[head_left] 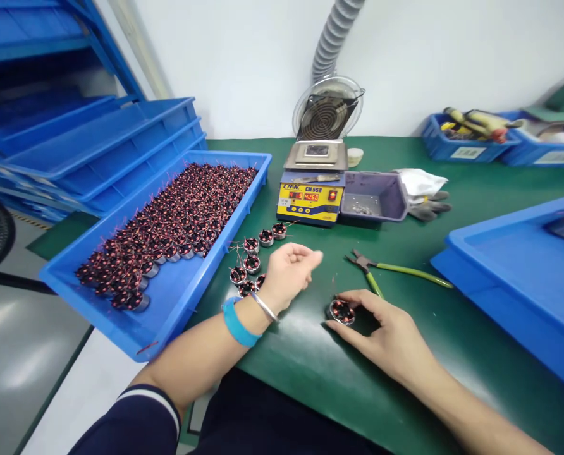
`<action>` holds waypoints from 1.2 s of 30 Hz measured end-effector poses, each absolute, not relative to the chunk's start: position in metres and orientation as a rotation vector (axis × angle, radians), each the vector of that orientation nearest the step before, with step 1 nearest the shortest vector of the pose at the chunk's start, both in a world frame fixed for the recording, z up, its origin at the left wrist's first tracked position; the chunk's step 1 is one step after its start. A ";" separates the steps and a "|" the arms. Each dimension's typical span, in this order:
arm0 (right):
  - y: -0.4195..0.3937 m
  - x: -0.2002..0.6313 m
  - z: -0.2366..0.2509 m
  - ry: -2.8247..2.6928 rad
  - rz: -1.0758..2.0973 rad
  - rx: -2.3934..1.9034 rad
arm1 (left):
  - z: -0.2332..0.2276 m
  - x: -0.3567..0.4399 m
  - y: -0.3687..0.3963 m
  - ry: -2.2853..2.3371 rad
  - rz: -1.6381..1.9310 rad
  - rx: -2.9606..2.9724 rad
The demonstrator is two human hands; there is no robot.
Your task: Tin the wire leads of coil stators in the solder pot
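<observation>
Copper shows, in the head view, on a coil (341, 311) grasped by the right hand (396, 335) at the table (310, 373)'s near middle. Left hand (288, 273): fingers curled, contents unclear. Loose coils (251, 263) lie left; many more fill the left tray (171, 302), seemingly left to handle.

On the table (396, 241), a tray (168, 291) of wound parts (177, 215) lies left, another tray (523, 278) right; between them lie pliers (368, 263), with a control unit (308, 205) beyond, left of a bin (398, 199).
</observation>
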State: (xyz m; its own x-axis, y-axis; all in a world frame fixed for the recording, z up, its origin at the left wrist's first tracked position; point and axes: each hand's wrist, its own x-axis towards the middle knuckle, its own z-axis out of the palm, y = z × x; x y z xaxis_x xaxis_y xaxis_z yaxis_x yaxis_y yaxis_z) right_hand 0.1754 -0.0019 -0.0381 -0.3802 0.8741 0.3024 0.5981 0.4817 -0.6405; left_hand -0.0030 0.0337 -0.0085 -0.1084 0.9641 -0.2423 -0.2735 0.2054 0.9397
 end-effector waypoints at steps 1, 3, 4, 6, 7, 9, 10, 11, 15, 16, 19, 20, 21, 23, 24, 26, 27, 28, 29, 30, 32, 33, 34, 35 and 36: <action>-0.002 0.176 -0.038 -2.109 0.585 -1.205 | -0.009 -0.006 0.033 1.216 1.114 0.859; -0.002 0.176 -0.037 -2.108 0.609 -1.196 | -0.010 -0.010 0.032 1.186 0.866 1.018; -0.002 0.176 -0.037 -2.110 0.625 -1.191 | -0.011 -0.011 0.032 1.158 0.771 1.081; -0.003 0.176 -0.035 -2.119 0.656 -1.171 | -0.012 -0.014 0.033 1.089 0.637 1.147; -0.003 0.177 -0.034 -2.124 0.671 -1.158 | -0.012 -0.015 0.034 1.051 0.596 1.157; -0.003 0.177 -0.033 -2.137 0.697 -1.134 | -0.011 -0.018 0.037 0.976 0.550 1.159; -0.003 0.178 -0.033 -2.145 0.708 -1.125 | -0.011 -0.018 0.038 0.947 0.544 1.157; -0.003 0.179 -0.033 -2.155 0.719 -1.118 | -0.010 -0.019 0.038 0.927 0.545 1.156; -0.005 0.181 -0.035 -2.190 0.736 -1.086 | -0.010 -0.018 0.037 0.911 0.581 1.146; -0.005 0.182 -0.036 -2.202 0.739 -1.076 | -0.010 -0.017 0.036 0.910 0.591 1.147; -0.005 0.181 -0.035 -2.228 0.749 -1.034 | -0.013 -0.012 0.034 0.911 0.639 1.164; -0.005 0.181 -0.034 -2.231 0.753 -1.022 | -0.014 -0.010 0.033 0.921 0.676 1.173; -0.005 0.180 -0.033 -2.230 0.756 -1.016 | -0.014 -0.008 0.033 0.941 0.732 1.182; -0.006 0.179 -0.031 -2.223 0.758 -1.014 | -0.013 -0.007 0.034 1.009 0.903 1.187; -0.006 0.179 -0.031 -2.220 0.760 -1.018 | -0.011 -0.007 0.035 1.057 1.005 1.172; -0.007 0.179 -0.031 -2.208 0.764 -1.039 | -0.008 -0.009 0.037 1.152 1.164 1.111; -0.007 0.180 -0.031 -2.195 0.766 -1.056 | -0.006 -0.010 0.037 1.182 1.180 1.085; -0.007 0.180 -0.031 -2.176 0.766 -1.074 | -0.005 -0.011 0.036 1.190 1.136 1.073; -0.007 0.181 -0.031 -2.153 0.770 -1.094 | -0.003 -0.012 0.034 1.174 1.040 1.081; -0.007 0.181 -0.031 -2.130 0.777 -1.111 | -0.003 -0.012 0.032 1.143 0.914 1.103; -0.006 0.181 -0.028 -2.097 0.808 -1.129 | -0.002 -0.011 0.028 1.076 0.705 1.149; -0.006 0.181 -0.026 -2.089 0.827 -1.130 | -0.002 -0.010 0.027 1.060 0.675 1.155; -0.007 0.180 -0.024 -2.087 0.847 -1.127 | -0.002 -0.010 0.027 1.063 0.707 1.148; -0.008 0.179 -0.022 -2.084 0.864 -1.125 | -0.001 -0.009 0.028 1.080 0.797 1.124; -0.009 0.178 -0.020 -2.081 0.884 -1.123 | -0.001 -0.010 0.030 1.100 0.926 1.084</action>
